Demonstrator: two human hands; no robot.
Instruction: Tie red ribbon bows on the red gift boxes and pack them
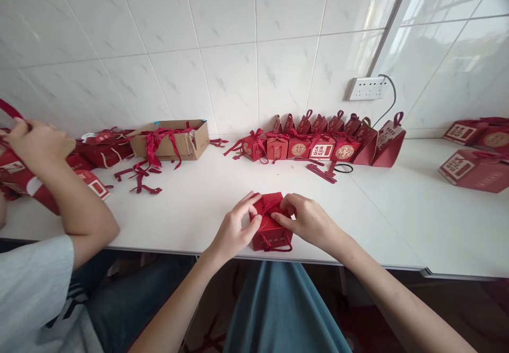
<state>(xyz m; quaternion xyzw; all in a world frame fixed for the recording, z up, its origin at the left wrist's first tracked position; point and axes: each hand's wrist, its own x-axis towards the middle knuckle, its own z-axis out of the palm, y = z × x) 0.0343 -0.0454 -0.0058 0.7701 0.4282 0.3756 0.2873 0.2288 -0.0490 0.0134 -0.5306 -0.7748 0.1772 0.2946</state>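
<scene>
A small red gift box with a twisted cord handle stands near the table's front edge, between my hands. Across its top lies a red ribbon, looped or knotted near the middle. My left hand is at the box's left side, thumb and fingers pinched on the ribbon. From the right, my right hand bends over the top, its fingers closed on the ribbon's other side. The fingertips hide part of the knot.
Red gift boxes line the wall under a socket strip. A cardboard box holds ribbons; loose ribbon pieces lie before it. More boxes stand right. At left, a co-worker's hand holds a ribbon.
</scene>
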